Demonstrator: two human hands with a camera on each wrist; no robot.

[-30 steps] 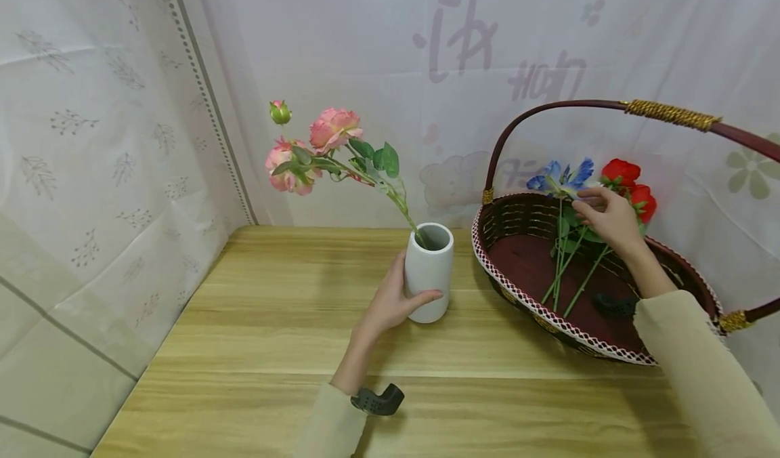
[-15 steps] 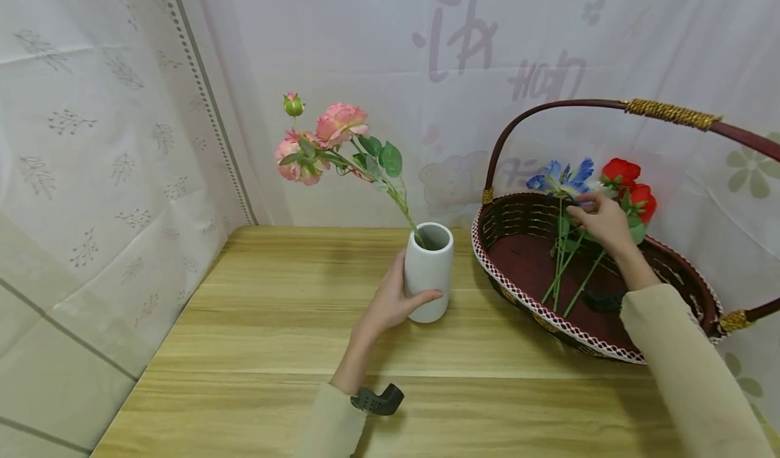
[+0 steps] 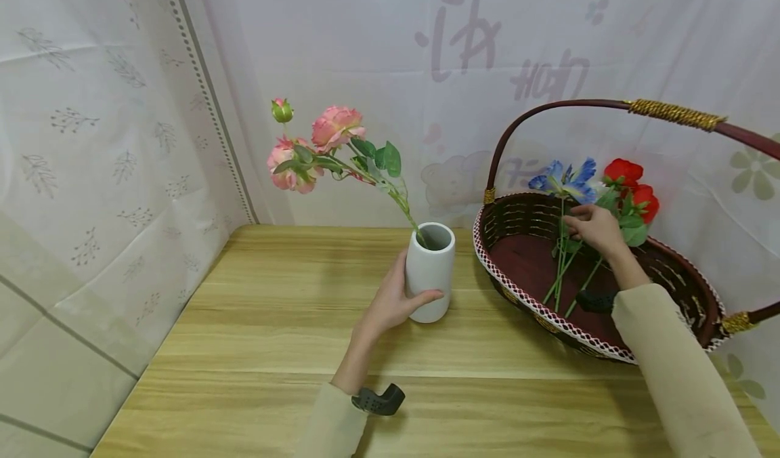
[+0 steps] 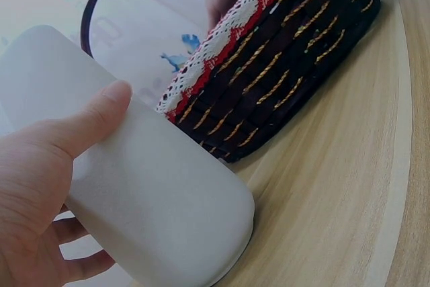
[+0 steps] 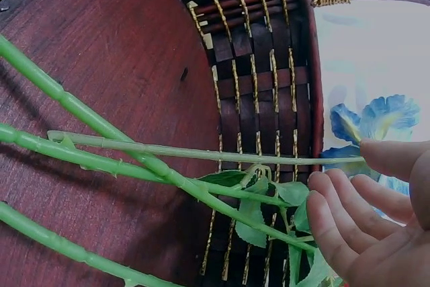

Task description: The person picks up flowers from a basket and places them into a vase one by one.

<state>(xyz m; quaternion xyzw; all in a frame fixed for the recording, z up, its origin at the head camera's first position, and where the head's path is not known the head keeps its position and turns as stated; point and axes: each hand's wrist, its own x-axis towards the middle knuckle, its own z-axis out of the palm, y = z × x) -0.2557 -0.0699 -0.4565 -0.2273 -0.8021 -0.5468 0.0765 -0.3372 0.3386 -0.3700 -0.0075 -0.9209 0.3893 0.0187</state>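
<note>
My left hand grips the white vase around its side, thumb across the front; the same vase fills much of the left wrist view. A stem with pink roses and a bud leans out of it to the left. Inside the basket, my right hand is at the stem of a blue iris. In the right wrist view the thumb lies right by the iris stem, below the blue petals, with loosely bent fingers apart from it. Red roses lean behind that hand.
The dark woven basket, with lace trim, stands at the right of the wooden table. Its tall handle arches over the flowers. Green thorny stems cross inside it. A printed curtain hangs behind.
My right hand has moved left and down, from beside the blossoms to the upper part of the iris stem. The pink roses swayed slightly; the left hand has stayed on the vase.
</note>
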